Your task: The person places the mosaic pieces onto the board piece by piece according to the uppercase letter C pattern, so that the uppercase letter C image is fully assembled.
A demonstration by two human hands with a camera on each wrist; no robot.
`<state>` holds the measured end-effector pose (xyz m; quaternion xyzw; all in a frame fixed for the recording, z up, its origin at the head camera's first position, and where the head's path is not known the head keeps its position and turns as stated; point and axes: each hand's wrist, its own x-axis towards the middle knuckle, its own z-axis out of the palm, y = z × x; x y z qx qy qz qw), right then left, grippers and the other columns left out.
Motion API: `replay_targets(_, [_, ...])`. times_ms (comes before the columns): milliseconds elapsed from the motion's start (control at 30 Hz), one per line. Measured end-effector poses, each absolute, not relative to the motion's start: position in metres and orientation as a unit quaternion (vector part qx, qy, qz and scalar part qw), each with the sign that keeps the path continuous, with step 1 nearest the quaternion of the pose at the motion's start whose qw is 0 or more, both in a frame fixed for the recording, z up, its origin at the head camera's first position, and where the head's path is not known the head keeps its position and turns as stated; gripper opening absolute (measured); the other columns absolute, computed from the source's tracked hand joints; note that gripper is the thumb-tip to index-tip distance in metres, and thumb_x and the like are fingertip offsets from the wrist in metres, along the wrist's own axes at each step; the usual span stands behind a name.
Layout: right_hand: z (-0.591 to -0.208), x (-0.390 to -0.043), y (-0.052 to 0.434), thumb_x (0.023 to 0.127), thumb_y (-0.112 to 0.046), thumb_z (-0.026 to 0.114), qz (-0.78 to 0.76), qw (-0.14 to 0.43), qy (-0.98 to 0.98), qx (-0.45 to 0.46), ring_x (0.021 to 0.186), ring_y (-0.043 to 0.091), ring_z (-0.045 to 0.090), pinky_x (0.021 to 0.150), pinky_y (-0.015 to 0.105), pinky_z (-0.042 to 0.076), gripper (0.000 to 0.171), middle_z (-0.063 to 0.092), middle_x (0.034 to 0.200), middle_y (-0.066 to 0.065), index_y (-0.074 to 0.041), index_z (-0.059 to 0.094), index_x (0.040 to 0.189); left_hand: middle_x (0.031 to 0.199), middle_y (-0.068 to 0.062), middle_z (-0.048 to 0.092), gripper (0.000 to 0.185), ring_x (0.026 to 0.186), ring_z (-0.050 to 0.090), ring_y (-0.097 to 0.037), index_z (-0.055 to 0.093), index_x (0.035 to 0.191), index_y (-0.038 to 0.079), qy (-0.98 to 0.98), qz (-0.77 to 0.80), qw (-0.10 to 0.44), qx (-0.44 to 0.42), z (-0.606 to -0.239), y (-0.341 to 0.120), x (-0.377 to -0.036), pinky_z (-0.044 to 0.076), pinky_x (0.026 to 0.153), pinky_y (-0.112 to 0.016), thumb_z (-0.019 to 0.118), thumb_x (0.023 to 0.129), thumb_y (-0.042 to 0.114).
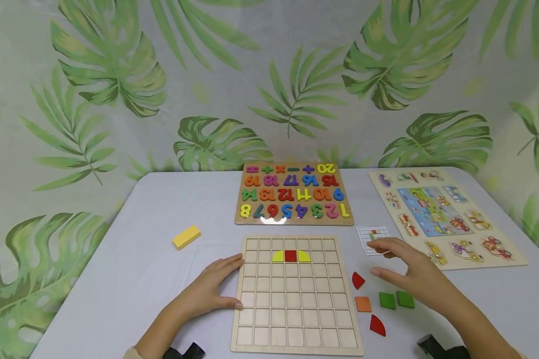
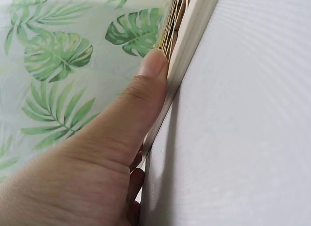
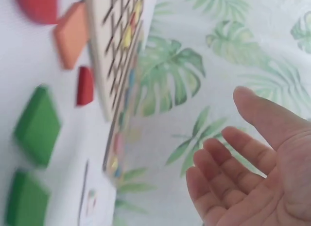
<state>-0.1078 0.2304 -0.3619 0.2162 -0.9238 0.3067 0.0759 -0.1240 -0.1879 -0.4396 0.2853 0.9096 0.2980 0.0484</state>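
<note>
Grid board [image 1: 292, 304]: pale wooden tray of square cells, flat on the table [image 1: 130, 279], between the two hands; its left edge touches the left fingers.
Left hand [image 1: 208, 289]: fingers straight and flat against the board's left edge, thumb [image 2: 148, 85] pressed along the same edge; it holds nothing.
Right hand [image 1: 406, 271]: hovers just right of the board, fingers loose and spread, palm empty in the wrist view; it touches nothing that can be seen.
Pieces in board: red square [image 1: 290, 256] with a yellow quarter-round [image 1: 277, 257] touching it on each side, in the second row, well ahead of the left fingertips.
Loose pieces: two green squares [image 1: 387, 300] just below the right fingers; orange square [image 1: 363, 303] beside them towards the board; red quarter-round [image 1: 357, 280] just left of the fingertips; a second red one [image 1: 377, 325] nearer the person.
Pattern card [image 1: 372, 238]: small gridded card, just beyond the right fingertips.
Yellow block [image 1: 186, 237]: alone, beyond the left hand, well apart from it.
Number puzzle [image 1: 293, 193]: beyond the grid board.
Picture puzzle [image 1: 444, 214]: beyond the right hand, to its right.
</note>
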Motion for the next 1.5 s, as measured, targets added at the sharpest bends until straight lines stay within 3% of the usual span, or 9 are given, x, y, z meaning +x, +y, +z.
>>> replay_targets(333, [-0.396, -0.083, 0.280, 0.073, -0.020, 0.074, 0.310, 0.053, -0.932, 0.178, 0.088, 0.006, 0.054, 0.071, 0.018, 0.047, 0.046, 0.060, 0.106, -0.001, -0.012, 0.057, 0.114, 0.143, -0.003, 0.030, 0.095, 0.130, 0.026, -0.023, 0.036, 0.137, 0.007, 0.908, 0.295, 0.044, 0.293, -0.439, -0.189, -0.124, 0.016, 0.107, -0.043, 0.065, 0.064, 0.060])
replay_targets(600, [-0.421, -0.080, 0.301, 0.074, -0.030, 0.072, 0.293, -0.053, -0.938, 0.177, 0.087, -0.002, 0.049, 0.070, 0.015, 0.045, 0.045, 0.056, 0.105, -0.004, -0.011, 0.057, 0.111, 0.144, -0.003, 0.029, 0.095, 0.130, 0.025, -0.021, 0.036, 0.137, 0.007, 0.910, 0.292, 0.047, 0.291, -0.440, -0.189, -0.125, 0.015, 0.107, -0.042, 0.065, 0.064, 0.061])
replay_targets(900, [-0.421, -0.082, 0.295, 0.073, -0.018, 0.073, 0.265, -0.057, -0.951, 0.148, 0.078, -0.001, 0.047, 0.067, 0.018, 0.048, 0.031, 0.055, 0.094, -0.006, -0.010, 0.060, 0.099, 0.144, -0.002, 0.030, 0.096, 0.130, 0.026, -0.022, 0.037, 0.137, 0.009, 0.910, 0.295, 0.044, 0.287, -0.440, -0.189, -0.124, 0.017, 0.106, -0.043, 0.066, 0.063, 0.061])
replay_targets(1267, [-0.395, -0.092, 0.256, 0.073, -0.012, 0.074, 0.288, 0.074, -0.927, 0.229, 0.080, 0.004, 0.053, 0.064, 0.022, 0.049, 0.034, 0.057, 0.098, -0.011, -0.015, 0.059, 0.103, 0.143, -0.004, 0.031, 0.095, 0.129, 0.026, -0.025, 0.037, 0.137, 0.007, 0.908, 0.296, 0.041, 0.295, -0.439, -0.188, -0.125, 0.016, 0.107, -0.044, 0.065, 0.064, 0.060])
replay_targets(1500, [-0.376, -0.109, 0.212, 0.077, -0.014, 0.071, 0.319, 0.107, -0.906, 0.257, 0.084, 0.008, 0.052, 0.066, 0.026, 0.049, 0.034, 0.056, 0.105, -0.011, -0.020, 0.059, 0.108, 0.143, -0.004, 0.030, 0.095, 0.129, 0.026, -0.024, 0.036, 0.137, 0.007, 0.906, 0.297, 0.041, 0.298, -0.439, -0.189, -0.125, 0.016, 0.106, -0.044, 0.064, 0.064, 0.060])
